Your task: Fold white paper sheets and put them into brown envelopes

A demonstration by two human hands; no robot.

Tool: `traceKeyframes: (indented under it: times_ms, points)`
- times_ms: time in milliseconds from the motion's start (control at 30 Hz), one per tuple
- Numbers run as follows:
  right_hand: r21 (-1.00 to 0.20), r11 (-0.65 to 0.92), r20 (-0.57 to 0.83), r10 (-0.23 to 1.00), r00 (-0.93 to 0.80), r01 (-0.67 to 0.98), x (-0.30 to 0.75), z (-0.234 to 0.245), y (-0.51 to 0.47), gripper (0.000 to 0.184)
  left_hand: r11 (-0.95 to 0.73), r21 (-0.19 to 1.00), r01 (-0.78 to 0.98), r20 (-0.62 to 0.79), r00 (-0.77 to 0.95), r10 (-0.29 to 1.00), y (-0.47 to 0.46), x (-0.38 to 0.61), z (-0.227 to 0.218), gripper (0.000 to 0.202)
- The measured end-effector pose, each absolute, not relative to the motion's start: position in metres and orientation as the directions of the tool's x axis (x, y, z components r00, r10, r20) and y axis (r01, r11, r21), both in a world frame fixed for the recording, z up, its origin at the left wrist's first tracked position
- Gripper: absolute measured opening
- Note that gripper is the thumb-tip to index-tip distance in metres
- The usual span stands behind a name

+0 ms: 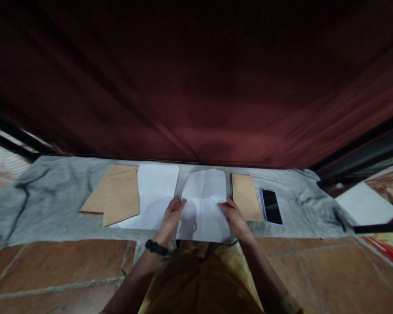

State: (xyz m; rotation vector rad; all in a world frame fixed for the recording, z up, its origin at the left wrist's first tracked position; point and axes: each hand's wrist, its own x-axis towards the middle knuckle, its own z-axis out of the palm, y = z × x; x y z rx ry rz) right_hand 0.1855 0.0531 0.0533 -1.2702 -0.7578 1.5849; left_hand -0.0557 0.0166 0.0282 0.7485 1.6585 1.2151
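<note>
A white sheet of paper [205, 222] with a crease down its middle is held up between both hands. My left hand [174, 211] pinches its left edge, thumb on top. At the opposite edge, my right hand [232, 213] grips the paper the same way. Left of it lie more white sheets [155, 192], partly under brown envelopes [122, 196] that overlap one another. Close to my right hand, another brown envelope [246, 196] rests flat on the grey cloth.
Beyond that envelope lies a phone [271, 206] with a dark screen. A grey cloth [62, 196] covers the narrow surface, and a dark red fabric [216, 113] rises behind it. Brown floor tiles [68, 261] show below the front edge.
</note>
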Motion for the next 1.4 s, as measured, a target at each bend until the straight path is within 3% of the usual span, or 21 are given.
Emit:
traceKeyframes:
  times_ms: [267, 433, 533, 633, 733, 867, 967, 1067, 1200, 1300, 1400]
  points:
    - [-0.858, -0.389, -0.352, 0.921, -0.165, -0.335, 0.198, 0.089, 0.062, 0.029, 0.386, 0.861, -0.331, -0.459, -0.18, 0.87, 0.043, -0.072, 0.075, 0.044]
    - [-0.864, -0.376, -0.319, 0.924, -0.213, -0.336, 0.196, 0.108, 0.075, 0.031, 0.292, 0.854, -0.43, -0.373, -0.116, 0.92, 0.057, -0.074, 0.111, 0.036]
    - [-0.891, -0.312, -0.272, 0.949, -0.161, -0.331, 0.196, 0.118, 0.09, 0.031, 0.181, 0.923, -0.338, -0.226, -0.098, 0.969, 0.062, -0.078, 0.135, 0.035]
    - [-0.95, -0.174, -0.13, 0.976, -0.175, -0.261, 0.201, 0.131, 0.106, 0.029, 0.05, 0.974, -0.222, -0.073, -0.097, 0.993, 0.065, -0.087, 0.159, 0.034]
    - [-0.972, -0.009, 0.032, 0.984, -0.173, -0.235, 0.207, 0.141, 0.116, 0.026, -0.09, 0.995, 0.033, 0.093, -0.113, 0.989, 0.067, -0.098, 0.171, 0.037]
    - [-0.973, 0.082, 0.118, 0.98, -0.159, -0.215, 0.213, 0.134, 0.112, 0.032, -0.24, 0.872, 0.426, 0.311, -0.106, 0.944, 0.064, -0.111, 0.149, 0.027]
    - [-0.986, 0.149, 0.16, 0.971, -0.18, -0.073, 0.217, 0.111, 0.1, 0.026, -0.345, 0.727, 0.594, 0.412, 0.025, 0.911, 0.053, -0.115, 0.114, 0.019]
    - [-0.93, 0.309, 0.254, 0.932, -0.259, 0.197, 0.221, 0.078, 0.081, 0.02, -0.404, 0.582, 0.706, 0.398, 0.186, 0.898, 0.037, -0.114, 0.08, 0.04]
    - [-0.719, 0.523, 0.315, 0.832, -0.456, 0.458, 0.228, 0.034, 0.054, 0.047, -0.406, 0.437, 0.803, 0.229, 0.337, 0.913, 0.018, -0.107, 0.042, 0.056]
    - [-0.524, 0.652, 0.287, 0.741, -0.608, 0.548, 0.234, 0.007, 0.036, 0.059, -0.394, 0.389, 0.832, 0.118, 0.38, 0.918, 0.012, -0.105, 0.022, 0.061]
    - [-0.409, 0.698, 0.242, 0.704, -0.668, 0.587, 0.239, -0.006, 0.024, 0.07, -0.385, 0.374, 0.844, 0.066, 0.389, 0.919, 0.008, -0.111, 0.011, 0.069]
